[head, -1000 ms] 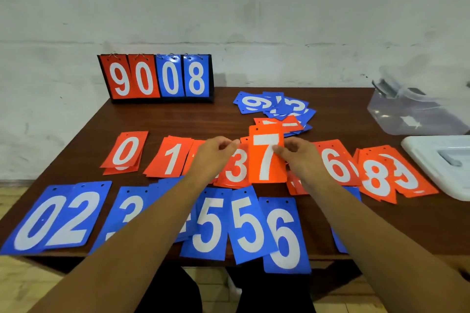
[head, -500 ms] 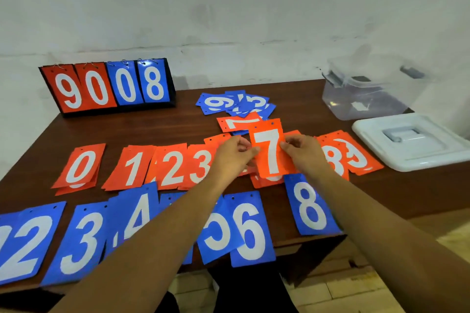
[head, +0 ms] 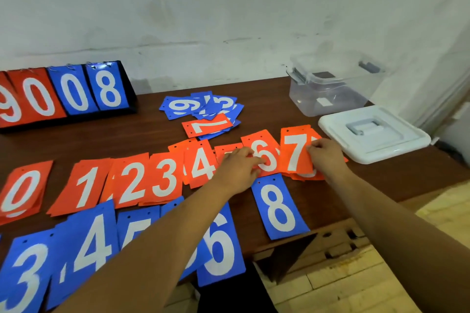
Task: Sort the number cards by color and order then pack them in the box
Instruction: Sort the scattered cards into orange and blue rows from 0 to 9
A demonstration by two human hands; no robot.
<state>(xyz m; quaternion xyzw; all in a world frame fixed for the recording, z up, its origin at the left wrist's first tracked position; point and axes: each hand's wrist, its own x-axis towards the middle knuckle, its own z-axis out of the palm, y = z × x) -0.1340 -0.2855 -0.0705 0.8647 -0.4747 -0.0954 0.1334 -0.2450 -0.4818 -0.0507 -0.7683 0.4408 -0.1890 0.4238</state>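
Nearest us, the blue row [head: 94, 244] runs along the table's [head: 152, 138] front edge. The blue 8 [head: 278, 207] sits at its right end, nobody touching it. Just beyond comes the change: the orange 7 [head: 296, 151], lifted clear in both hands a second ago, is now down flat in the orange row [head: 132, 180]. It lies just right of the orange 6 [head: 264, 155] and overlaps the orange cards beneath it. The right hand [head: 326, 157] pinches the 7's right edge and has not let go yet. The left hand [head: 237, 169] has dropped across the 5, fingertips on the 6; whether it grips or only steadies that card, I cannot tell. Orange now reads zero through seven in order. Further back the loose pile [head: 203, 108] waits, mostly blue with a second orange 7 [head: 207, 126] on top, so sorting looks far from over. Beyond it the clear box [head: 333, 89] stands open with no cards that I can see, its lid [head: 373, 133] beside it.
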